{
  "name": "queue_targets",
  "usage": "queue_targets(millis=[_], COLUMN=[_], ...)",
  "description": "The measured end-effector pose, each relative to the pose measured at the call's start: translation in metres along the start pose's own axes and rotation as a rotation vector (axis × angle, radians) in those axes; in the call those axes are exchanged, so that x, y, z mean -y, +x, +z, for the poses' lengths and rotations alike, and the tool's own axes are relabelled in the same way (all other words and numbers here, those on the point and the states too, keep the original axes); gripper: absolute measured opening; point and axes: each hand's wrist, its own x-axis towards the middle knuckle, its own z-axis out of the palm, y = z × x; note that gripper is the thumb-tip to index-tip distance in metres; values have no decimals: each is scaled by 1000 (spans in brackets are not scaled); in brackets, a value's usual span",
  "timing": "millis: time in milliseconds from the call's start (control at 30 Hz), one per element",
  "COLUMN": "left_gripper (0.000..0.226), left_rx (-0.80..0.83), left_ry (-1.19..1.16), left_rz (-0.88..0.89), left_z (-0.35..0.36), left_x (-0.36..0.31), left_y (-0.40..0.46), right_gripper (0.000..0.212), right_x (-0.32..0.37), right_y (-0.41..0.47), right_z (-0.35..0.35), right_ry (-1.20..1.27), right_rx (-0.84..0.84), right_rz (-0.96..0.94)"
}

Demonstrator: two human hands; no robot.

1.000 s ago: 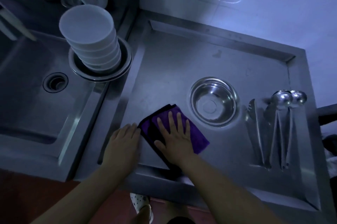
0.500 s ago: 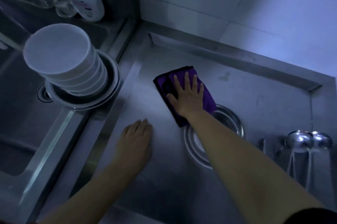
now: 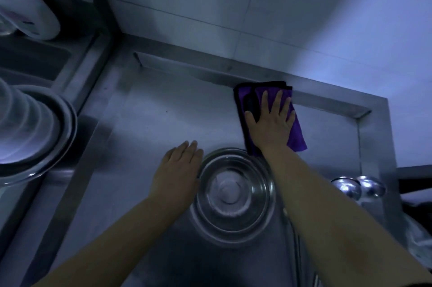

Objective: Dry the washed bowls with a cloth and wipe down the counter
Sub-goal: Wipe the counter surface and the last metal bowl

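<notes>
Right hand [image 3: 271, 123], right of centre in the frame: fingers straight and spread, palm flat, pressing a folded purple cloth [image 3: 297, 132] onto the steel counter [image 3: 163, 109]. The cloth lies in the upper right of the counter, its far edge touching the raised back rim; dark edging shows along its left side, and purple fabric shows beyond the hand on the right. Left hand [image 3: 177, 170], centre of the frame: fingers straight and held together, palm down, resting flat on the counter and holding nothing; its right edge lies just beside, perhaps touching, the rim of a steel bowl [image 3: 233, 193]. The steel bowl stands upright on the counter at lower centre, between the two forearms, part of its right rim hidden by the right arm. Stack of white bowls [image 3: 21, 123], left edge of the frame, blurred, seated in a metal basin [image 3: 63, 137]. Two ladle heads [image 3: 357, 187], right edge, on the counter. White bottle [image 3: 28, 18], upper left, partly out of frame. Tiled wall [image 3: 257, 6] across the top.
</notes>
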Motion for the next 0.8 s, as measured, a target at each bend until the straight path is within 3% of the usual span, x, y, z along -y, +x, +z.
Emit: queue_targets(millis=[267, 500, 600, 800], left_gripper=[65, 77, 78, 79], left_rx=[45, 33, 30, 24], left_ry=[26, -12, -25, -76], left_rz=[16, -123, -161, -179], left_z=[-1, -13, -8, 5], left_x=[-13, 32, 51, 76], left_y=[-7, -41, -49, -51], right_gripper=[75, 71, 73, 79], right_x=[-70, -20, 30, 128], right_y=[-9, -12, -3, 13], right_z=[-9, -13, -11, 8], right_ry=[59, 135, 131, 131], right_rx=[-7, 65, 60, -11], right_rz=[418, 773, 718, 344])
